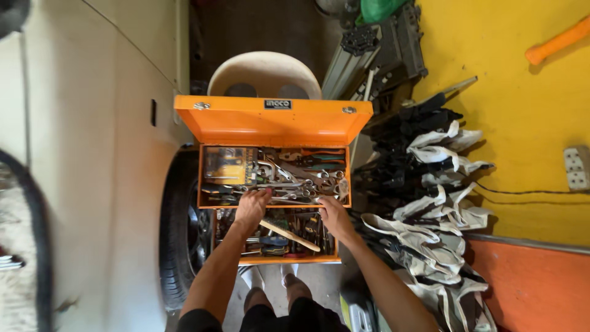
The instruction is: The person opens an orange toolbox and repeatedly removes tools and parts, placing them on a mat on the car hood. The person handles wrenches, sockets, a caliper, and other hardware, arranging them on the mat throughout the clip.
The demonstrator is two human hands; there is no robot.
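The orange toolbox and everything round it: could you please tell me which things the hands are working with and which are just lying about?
In hand:
orange toolbox
upper tray of spanners
left hand
right hand
wooden-handled tool

Lying about:
cloth bags
white plastic chair
car tyre
orange handle

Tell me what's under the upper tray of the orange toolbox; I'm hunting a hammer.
Under the tray, the toolbox bottom shows a wooden handle and mixed hand tools. The tray and both hands hide the rest.
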